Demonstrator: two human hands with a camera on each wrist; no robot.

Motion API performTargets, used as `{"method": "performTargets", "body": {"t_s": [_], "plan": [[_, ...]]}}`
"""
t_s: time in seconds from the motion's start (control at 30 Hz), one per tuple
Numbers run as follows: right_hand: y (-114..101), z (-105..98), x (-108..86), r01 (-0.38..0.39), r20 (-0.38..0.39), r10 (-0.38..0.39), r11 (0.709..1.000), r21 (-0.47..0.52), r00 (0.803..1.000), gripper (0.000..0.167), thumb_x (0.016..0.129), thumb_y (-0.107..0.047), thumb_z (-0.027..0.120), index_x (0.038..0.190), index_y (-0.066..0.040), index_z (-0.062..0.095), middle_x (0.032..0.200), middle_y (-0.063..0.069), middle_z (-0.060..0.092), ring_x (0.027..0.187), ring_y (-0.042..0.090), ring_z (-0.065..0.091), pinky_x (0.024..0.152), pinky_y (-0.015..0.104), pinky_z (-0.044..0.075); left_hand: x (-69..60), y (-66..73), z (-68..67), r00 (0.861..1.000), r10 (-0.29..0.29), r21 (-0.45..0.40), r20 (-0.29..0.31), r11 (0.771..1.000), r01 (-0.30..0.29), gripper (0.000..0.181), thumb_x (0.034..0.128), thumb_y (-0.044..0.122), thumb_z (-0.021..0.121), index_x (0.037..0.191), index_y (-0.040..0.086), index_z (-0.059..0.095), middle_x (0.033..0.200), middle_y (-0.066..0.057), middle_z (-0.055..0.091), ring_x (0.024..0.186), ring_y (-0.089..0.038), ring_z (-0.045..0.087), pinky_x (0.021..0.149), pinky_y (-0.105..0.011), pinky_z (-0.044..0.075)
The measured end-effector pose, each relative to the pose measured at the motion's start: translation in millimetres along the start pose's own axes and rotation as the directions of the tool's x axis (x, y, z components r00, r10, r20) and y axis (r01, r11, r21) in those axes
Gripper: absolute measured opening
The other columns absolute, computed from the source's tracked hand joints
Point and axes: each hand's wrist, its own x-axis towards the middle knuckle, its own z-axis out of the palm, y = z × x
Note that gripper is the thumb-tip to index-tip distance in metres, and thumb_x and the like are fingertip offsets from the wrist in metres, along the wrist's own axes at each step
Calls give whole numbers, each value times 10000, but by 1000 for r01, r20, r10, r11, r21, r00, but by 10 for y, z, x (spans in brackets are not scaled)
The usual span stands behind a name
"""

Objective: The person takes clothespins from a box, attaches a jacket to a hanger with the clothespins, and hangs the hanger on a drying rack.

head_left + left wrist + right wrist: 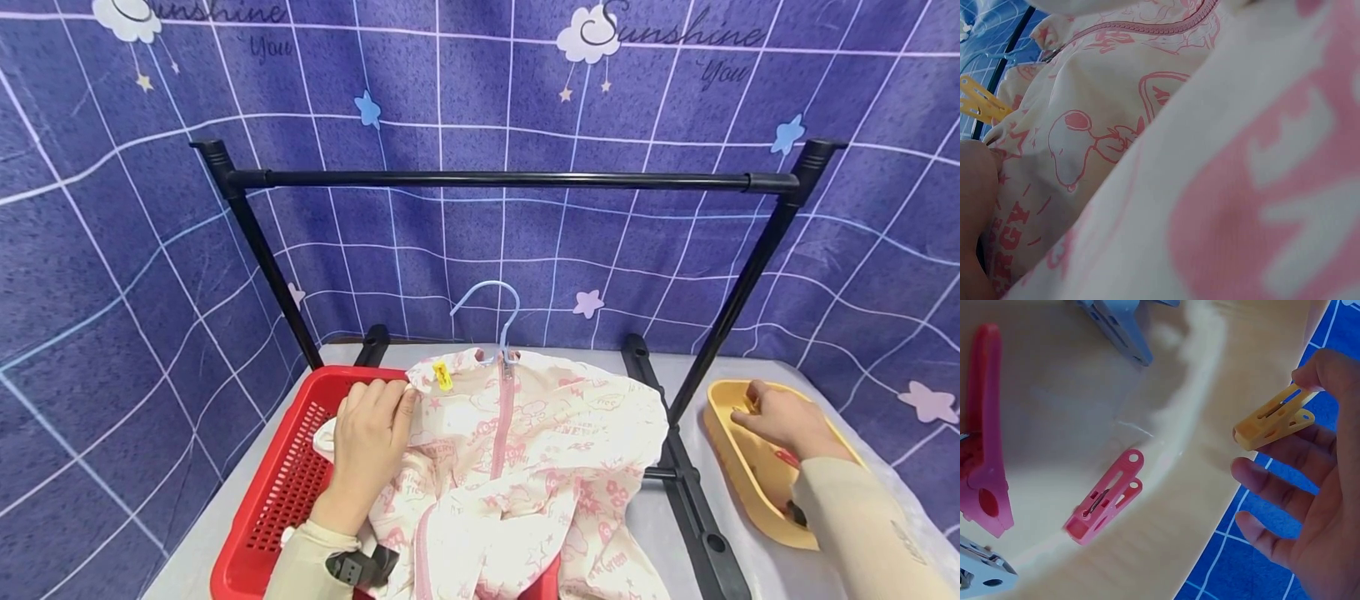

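In head view I see the left hand (369, 446) gripping the jacket (540, 417) by one shoulder, its hanger (491, 283) mostly hidden. Left wrist: close folds blur; that hand is cut off. Right wrist: the right hand (1330, 503) pinches a yellow clip (1267, 428) near the tub's rim (1207, 500).

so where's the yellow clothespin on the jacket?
Head view, near centre: the yellow clothespin sits on the shoulder of the zip jacket, left of the blue hanger hook, near the left hand.

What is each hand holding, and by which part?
The right hand holds a yellow clip by its handle end; the left hand grips the jacket at its shoulder.
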Motion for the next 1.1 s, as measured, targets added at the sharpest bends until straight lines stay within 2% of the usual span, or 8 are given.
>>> {"method": "performTargets", "body": {"t_s": [0.23, 0.57, 0.7, 0.97, 1.1], "plan": [[-66, -32, 13, 46, -46, -47, 999, -23, 998, 386, 850, -347, 700, 1002, -36, 527, 802, 110, 627, 662, 289, 599, 544, 468, 440, 1, -4, 5, 1000, -2, 0, 1, 1000, 2, 467, 1085, 386, 350, 882, 44, 595, 724, -100, 514, 692, -315, 457, 589, -395, 344], [-70, -49, -4, 49, -40, -51, 998, -50, 998, 449, 865, -353, 684, 1120, -9, 550, 760, 80, 599, 658, 254, 581, 536, 461, 433, -3, -7, 1, 1000, -8, -7, 10, 1000, 8, 476, 1085, 393, 345, 889, 46, 605, 726, -98, 519, 692, -306, 456, 595, -390, 345], [-70, -65, -5, 66, -66, -70, 997, -50, 995, 451, 865, -346, 678, 1153, -24, 548, 747, 67, 597, 648, 254, 575, 528, 468, 429, -2, -6, 2, 1000, -6, -6, 5, 1000, 6, 470, 1085, 388, 348, 883, 48, 601, 720, -96, 513, 688, -307, 452, 592, -391, 343], [-64, -67, 14, 90, -140, -101, 992, -89, 985, 424, 880, -333, 650, 1171, -39, 559, 737, 57, 609, 691, 320, 606, 635, 600, 453, -3, -2, 4, 1000, -8, -4, 4, 1000, 8, 469, 1085, 388, 348, 879, 50, 599, 716, -93, 508, 683, -301, 442, 591, -385, 336], [-63, -51, 14, 79, -164, -94, 992, -97, 982, 409, 878, -333, 650, 1160, -50, 565, 861, 160, 669, 831, 442, 640, 692, 664, 425, -7, -2, 7, 1000, -9, -3, 7, 1000, 9, 470, 1086, 390, 348, 879, 52, 600, 716, -91, 506, 678, -300, 442, 588, -384, 336]]}}
